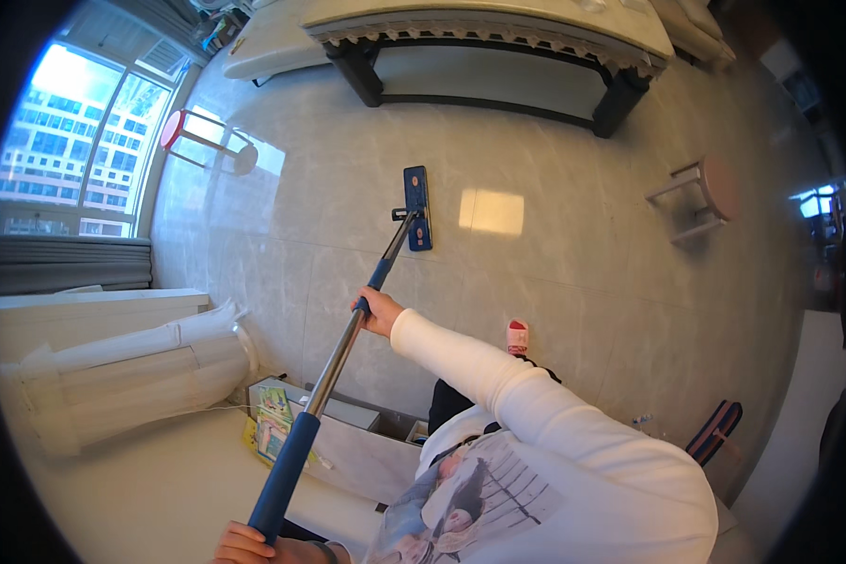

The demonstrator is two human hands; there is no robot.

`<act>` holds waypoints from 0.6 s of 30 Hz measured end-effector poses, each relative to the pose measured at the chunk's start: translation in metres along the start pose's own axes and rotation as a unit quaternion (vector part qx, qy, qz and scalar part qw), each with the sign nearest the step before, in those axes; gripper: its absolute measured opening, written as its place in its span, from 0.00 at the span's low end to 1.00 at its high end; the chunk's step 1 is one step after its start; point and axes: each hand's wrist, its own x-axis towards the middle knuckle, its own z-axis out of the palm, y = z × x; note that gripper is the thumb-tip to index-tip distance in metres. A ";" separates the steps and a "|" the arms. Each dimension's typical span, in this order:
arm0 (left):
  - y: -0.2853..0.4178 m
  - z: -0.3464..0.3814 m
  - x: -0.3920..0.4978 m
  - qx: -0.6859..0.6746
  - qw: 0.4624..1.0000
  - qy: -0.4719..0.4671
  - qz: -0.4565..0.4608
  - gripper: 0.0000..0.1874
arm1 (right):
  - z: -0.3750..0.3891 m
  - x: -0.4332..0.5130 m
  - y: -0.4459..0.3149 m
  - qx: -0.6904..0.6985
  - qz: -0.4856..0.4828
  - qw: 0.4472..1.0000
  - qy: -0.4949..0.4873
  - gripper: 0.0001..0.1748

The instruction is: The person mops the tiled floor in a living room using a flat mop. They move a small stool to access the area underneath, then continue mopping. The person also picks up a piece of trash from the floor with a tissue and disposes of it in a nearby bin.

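Note:
A flat floor mop with a long metal pole (335,362) runs from the lower left up to the middle. Its blue rectangular head (417,209) lies flat on the glossy tiled floor (352,183). My right hand (378,311) is closed around the pole's middle, at a blue collar. Near the bottom edge, my left hand (254,544) grips the lower end of the thick blue handle (284,472); part of this hand is cut off by the frame.
A table with dark legs (363,74) stands ahead. Stools stand left (173,130) and right (718,189). A low cabinet (352,412) bearing booklets (273,433) and a white wrapped cylindrical object (148,374) are at lower left. My slippered foot (517,337) is on the floor.

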 end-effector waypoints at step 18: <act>0.000 0.092 -0.007 -0.303 0.933 -0.191 -0.025 0.09 | -0.136 -0.152 -0.113 0.055 -0.089 0.994 0.037 0.04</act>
